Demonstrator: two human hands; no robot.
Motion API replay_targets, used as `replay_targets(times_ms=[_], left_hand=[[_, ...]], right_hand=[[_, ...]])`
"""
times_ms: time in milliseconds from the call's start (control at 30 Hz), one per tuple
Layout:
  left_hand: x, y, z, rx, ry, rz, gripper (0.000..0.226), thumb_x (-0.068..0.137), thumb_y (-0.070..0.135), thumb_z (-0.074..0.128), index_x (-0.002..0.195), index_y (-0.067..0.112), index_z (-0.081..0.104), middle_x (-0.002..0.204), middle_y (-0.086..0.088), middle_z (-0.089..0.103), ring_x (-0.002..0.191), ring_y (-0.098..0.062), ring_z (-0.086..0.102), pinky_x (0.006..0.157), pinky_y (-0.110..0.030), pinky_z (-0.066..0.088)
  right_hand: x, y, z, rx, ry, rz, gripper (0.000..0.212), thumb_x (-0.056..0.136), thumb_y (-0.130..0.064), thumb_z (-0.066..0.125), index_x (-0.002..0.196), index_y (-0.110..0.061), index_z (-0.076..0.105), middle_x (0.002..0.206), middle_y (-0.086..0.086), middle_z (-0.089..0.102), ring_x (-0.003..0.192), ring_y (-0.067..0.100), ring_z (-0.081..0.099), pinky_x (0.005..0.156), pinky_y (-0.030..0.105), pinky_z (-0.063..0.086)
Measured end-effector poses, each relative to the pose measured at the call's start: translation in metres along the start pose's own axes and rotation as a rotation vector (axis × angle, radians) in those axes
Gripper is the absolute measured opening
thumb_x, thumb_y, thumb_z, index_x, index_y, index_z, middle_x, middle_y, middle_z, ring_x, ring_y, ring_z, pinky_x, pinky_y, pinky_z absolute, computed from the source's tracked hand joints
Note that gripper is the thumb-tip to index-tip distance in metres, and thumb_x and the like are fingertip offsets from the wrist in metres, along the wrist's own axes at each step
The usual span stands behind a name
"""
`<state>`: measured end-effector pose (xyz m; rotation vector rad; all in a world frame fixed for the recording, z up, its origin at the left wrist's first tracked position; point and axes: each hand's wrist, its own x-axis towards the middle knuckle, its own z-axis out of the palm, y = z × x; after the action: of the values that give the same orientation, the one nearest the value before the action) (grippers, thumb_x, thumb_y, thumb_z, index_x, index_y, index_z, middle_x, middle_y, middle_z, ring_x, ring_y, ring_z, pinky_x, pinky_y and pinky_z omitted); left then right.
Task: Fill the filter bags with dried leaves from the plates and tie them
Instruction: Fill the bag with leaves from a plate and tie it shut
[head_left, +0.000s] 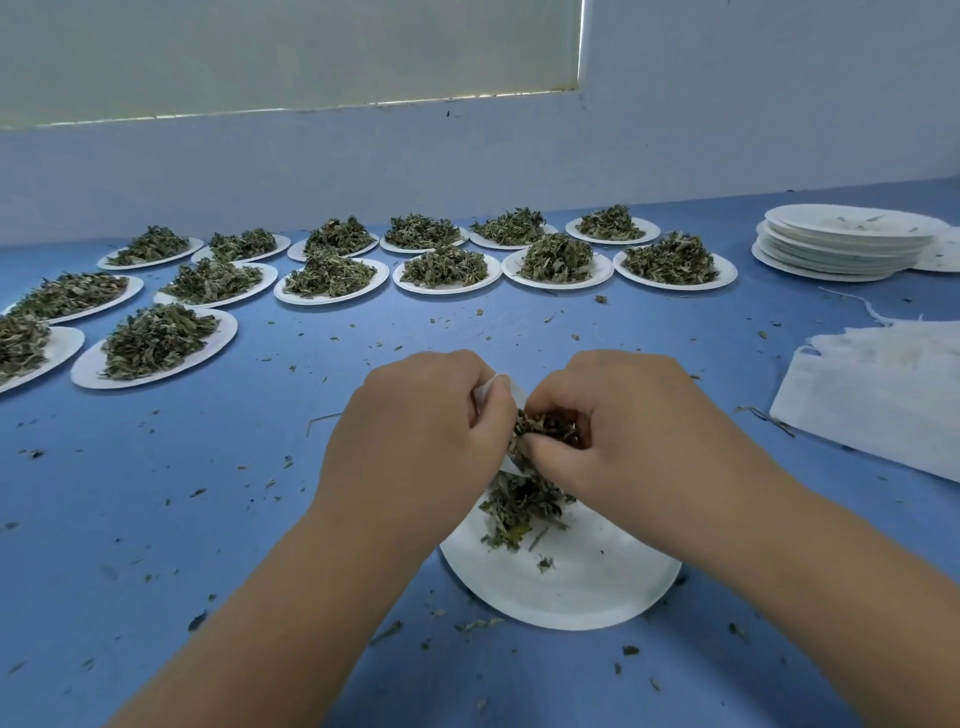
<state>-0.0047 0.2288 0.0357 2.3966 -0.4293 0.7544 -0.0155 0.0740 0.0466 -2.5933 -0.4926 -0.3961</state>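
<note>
Nearest me, the paper plate (571, 597) lies on the counter (260, 519). Above its far rim my left hand (415, 431) pinches the filter bag (491, 392); my right hand (634, 431), just beside, pinches dried leaves (545, 428) at its mouth, I judge.

Blue table (156, 519), pale wall (753, 104), perhaps a blind (285, 52).

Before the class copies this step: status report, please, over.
Left hand grips filter bag. Right hand pinches dried leaves at its mouth, above plate. Nothing blocking.
</note>
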Motion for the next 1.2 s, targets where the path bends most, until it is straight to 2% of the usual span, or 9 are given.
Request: replay_targets(times_ms=[100,233,467,567,667,733,867,1033,1200], left_hand=[[0.0001,0.0022,0.0008,-0.033,-0.041,0.0,0.036,0.084,0.034,0.046,0.065,0.009,0.064,0.053,-0.004,0.053,0.056,-0.02,0.049,0.057,-0.039,0.041],[-0.0005,0.0035,0.0015,-0.123,-0.029,-0.008,0.03,0.085,0.031,0.05,0.071,0.013,0.07,0.052,-0.006,0.052,0.061,-0.022,0.049,0.057,-0.033,0.038],[-0.0009,0.0051,0.0069,-0.222,0.049,-0.006,0.025,0.082,0.023,0.056,0.07,0.002,0.065,0.055,-0.015,0.052,0.057,-0.026,0.047,0.055,-0.037,0.039],[-0.0015,0.0062,0.0071,-0.26,0.047,-0.056,0.022,0.081,0.024,0.056,0.068,0.01,0.068,0.054,-0.011,0.052,0.058,-0.023,0.049,0.052,-0.03,0.039],[-0.0002,0.0051,0.0043,-0.296,0.052,-0.096,0.02,0.085,0.019,0.063,0.071,0.028,0.074,0.053,-0.003,0.054,0.052,-0.012,0.049,0.048,-0.016,0.036],[0.0004,0.0052,0.0029,-0.308,0.034,-0.109,0.022,0.086,0.016,0.064,0.072,0.029,0.075,0.052,-0.002,0.053,0.049,-0.005,0.044,0.048,-0.01,0.033],[-0.0006,0.01,0.0016,-0.344,0.01,-0.115,0.024,0.085,0.015,0.063,0.073,0.032,0.075,0.053,0.0,0.057,0.049,-0.005,0.047,0.048,-0.01,0.035],[0.0016,0.0074,0.0013,-0.349,0.074,-0.163,0.019,0.085,0.021,0.063,0.07,0.025,0.074,0.054,-0.006,0.056,0.05,-0.009,0.046,0.049,-0.011,0.035],[0.0009,0.0058,0.0012,-0.352,0.039,-0.171,0.019,0.087,0.02,0.063,0.072,0.02,0.074,0.055,-0.009,0.056,0.049,-0.012,0.044,0.047,-0.013,0.032]], right_hand=[[0.0009,-0.0002,-0.0006,-0.054,-0.001,0.006,0.013,0.085,-0.036,0.061,0.092,-0.029,0.07,0.082,-0.009,0.053,0.08,0.009,0.051,0.067,0.027,0.044],[0.0006,-0.0018,-0.0025,-0.04,0.021,0.001,0.012,0.084,-0.038,0.064,0.09,-0.029,0.069,0.077,-0.009,0.051,0.076,0.01,0.05,0.066,0.03,0.044],[0.0041,-0.007,-0.0033,-0.09,0.017,-0.018,0.021,0.09,-0.043,0.053,0.099,-0.031,0.069,0.086,-0.006,0.051,0.081,0.015,0.052,0.071,0.032,0.045],[0.0017,-0.005,-0.0036,-0.031,0.005,-0.04,0.017,0.09,-0.038,0.056,0.097,-0.031,0.07,0.081,-0.008,0.052,0.079,0.012,0.052,0.071,0.03,0.044],[-0.0001,-0.0025,-0.0024,0.087,0.081,-0.058,0.011,0.087,-0.033,0.065,0.097,-0.032,0.07,0.071,-0.016,0.052,0.074,0.006,0.051,0.069,0.024,0.043],[0.0008,-0.0016,-0.0005,0.146,0.134,-0.024,0.012,0.083,-0.034,0.069,0.095,-0.034,0.068,0.066,-0.02,0.049,0.069,0.004,0.05,0.065,0.02,0.042],[0.004,-0.0025,0.0047,0.145,0.186,-0.023,0.009,0.081,-0.032,0.071,0.085,-0.025,0.068,0.063,-0.017,0.05,0.063,0.001,0.05,0.06,0.016,0.04],[0.0018,-0.0022,0.002,0.284,0.287,-0.071,0.018,0.075,-0.021,0.079,0.084,-0.027,0.064,0.077,-0.016,0.06,0.075,0.001,0.058,0.07,0.014,0.047],[0.0016,-0.0054,0.0034,0.244,0.246,-0.102,0.015,0.079,-0.016,0.073,0.084,-0.026,0.064,0.079,-0.013,0.063,0.076,0.005,0.059,0.07,0.022,0.048]])
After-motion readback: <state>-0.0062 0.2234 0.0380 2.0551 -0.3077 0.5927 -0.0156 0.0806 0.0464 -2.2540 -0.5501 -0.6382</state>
